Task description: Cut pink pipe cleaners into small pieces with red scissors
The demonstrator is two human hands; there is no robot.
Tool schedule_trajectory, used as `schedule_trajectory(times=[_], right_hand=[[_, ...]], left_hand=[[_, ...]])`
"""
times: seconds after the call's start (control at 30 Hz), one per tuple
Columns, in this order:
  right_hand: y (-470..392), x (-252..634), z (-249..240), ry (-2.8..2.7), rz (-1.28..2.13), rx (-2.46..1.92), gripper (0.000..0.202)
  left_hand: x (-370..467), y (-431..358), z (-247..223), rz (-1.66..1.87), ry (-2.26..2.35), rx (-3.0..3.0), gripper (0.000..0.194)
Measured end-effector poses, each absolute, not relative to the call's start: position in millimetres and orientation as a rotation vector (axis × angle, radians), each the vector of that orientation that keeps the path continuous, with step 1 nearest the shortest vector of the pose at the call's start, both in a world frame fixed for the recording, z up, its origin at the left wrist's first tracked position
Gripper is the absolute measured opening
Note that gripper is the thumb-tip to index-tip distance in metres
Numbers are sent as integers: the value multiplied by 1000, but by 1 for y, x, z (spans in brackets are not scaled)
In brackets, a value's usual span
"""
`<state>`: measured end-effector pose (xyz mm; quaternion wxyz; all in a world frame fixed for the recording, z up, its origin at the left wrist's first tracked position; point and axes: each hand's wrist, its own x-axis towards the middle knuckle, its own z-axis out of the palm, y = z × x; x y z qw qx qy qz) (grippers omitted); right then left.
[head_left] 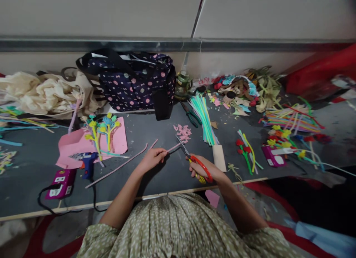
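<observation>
Between the thumb and fingers of my left hand (152, 159) is a pink pipe cleaner (173, 148), its end pointing right. My right hand (201, 169) grips red-and-yellow scissors (205, 167). Their metal blades lie apart around the tip of the pipe cleaner. Just beyond the blades is a small pile of short pink cut pieces (183, 132). A longer pink pipe cleaner (119, 164) rests on the table to the left of my left hand, and a shorter pink piece (153, 143) lies behind that hand.
Left are pink sheets (75, 144) with pipe-cleaner flowers (109, 130), a blue glue gun (88, 165) and a purple power strip (61, 183). A dark patterned bag (133, 83) stands behind. Pliers (191, 115) and a bundle of pipe cleaners (204, 118) lie right of the pile.
</observation>
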<state>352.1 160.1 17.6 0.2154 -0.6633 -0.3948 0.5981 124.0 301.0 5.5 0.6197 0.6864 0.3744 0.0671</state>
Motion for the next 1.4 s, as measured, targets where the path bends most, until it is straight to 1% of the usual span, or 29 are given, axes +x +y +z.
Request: schedule_trajectory(times=[0.3,0.5,0.73,1.17,1.4], right_hand=[[165,349,25,-1074,1655,-1924,27],[166,348,20,-1168,1590,-1955,26],[171,347,18,-1155,1581,-1987,29],[178,338,30,-1041,1635,-2047,28],[177,334,31,-1063,1579,-2027,24]], left_hand=[[125,303,4,152,858,1619,41],[123,305,-1,138,866,1611,41],[122,309,-6,106,868,1609,44],[105,313,-4,63,891,1530,47],[106,312,-7,65,896,1514,47]])
